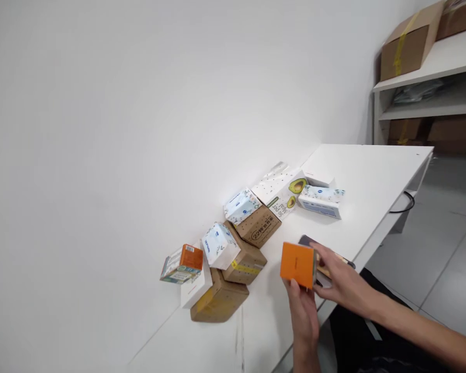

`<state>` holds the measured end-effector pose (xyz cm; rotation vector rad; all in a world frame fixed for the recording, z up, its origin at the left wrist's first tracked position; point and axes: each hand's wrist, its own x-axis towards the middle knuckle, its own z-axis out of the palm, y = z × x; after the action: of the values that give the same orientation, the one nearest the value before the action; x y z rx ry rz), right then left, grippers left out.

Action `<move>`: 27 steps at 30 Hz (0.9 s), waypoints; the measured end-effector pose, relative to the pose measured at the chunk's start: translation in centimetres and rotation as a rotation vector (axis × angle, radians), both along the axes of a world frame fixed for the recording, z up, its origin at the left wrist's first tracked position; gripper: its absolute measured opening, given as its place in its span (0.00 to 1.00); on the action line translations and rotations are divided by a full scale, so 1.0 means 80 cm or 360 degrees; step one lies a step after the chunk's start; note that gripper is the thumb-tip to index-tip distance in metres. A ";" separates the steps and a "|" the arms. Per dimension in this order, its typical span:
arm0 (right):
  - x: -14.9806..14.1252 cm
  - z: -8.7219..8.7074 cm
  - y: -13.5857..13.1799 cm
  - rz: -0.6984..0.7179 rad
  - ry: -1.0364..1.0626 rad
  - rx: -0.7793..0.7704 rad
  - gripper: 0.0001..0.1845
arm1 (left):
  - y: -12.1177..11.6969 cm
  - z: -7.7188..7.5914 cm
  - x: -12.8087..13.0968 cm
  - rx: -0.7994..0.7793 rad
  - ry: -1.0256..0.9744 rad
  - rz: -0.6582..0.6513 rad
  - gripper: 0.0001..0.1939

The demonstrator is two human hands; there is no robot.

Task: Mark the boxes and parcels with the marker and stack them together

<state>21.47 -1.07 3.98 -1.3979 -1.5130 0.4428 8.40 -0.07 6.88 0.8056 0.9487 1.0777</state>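
Observation:
In front of me, over the table's near edge, is a small box with a plain orange face (296, 264). My left hand (303, 311) is closed on its lower side from below. On the box's right edge, my right hand (339, 280) grips with thumb and fingers. Partly hidden behind the box and my right hand lies a flat dark-edged object (306, 240), whose kind I cannot tell. A similar orange and green printed box (181, 264) rests at the left, on top of a white carton (196, 288) by the wall.
Brown cartons (219, 299) stand in a row along the wall, with blue-and-white tissue packs (219, 243) on them. An avocado-printed white box (281, 191) and another tissue pack (321, 201) sit farther along the white table (376, 171). Shelves (431, 72) with taped cartons stand beyond.

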 end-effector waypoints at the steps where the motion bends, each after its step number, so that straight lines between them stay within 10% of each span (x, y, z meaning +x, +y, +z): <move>1: 0.011 0.003 0.005 -0.0014 0.0095 -0.0042 0.43 | 0.001 -0.001 -0.004 0.0018 0.0062 -0.0030 0.42; 8: 0.080 -0.010 0.068 -0.0535 -0.0005 -0.0269 0.50 | -0.006 -0.019 -0.051 0.0274 0.0811 0.0102 0.35; 18: 0.065 -0.049 0.102 -0.0745 0.0011 -0.0300 0.43 | -0.008 -0.038 -0.085 0.0539 0.1241 0.0479 0.23; 27: 0.066 -0.064 0.055 -0.0719 0.0131 -0.0010 0.25 | 0.063 0.028 -0.122 0.1520 0.2167 0.1255 0.17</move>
<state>26.72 3.31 -1.10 -1.6484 -1.0858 0.2197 -1.37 4.93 9.09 2.2151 2.0188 1.6899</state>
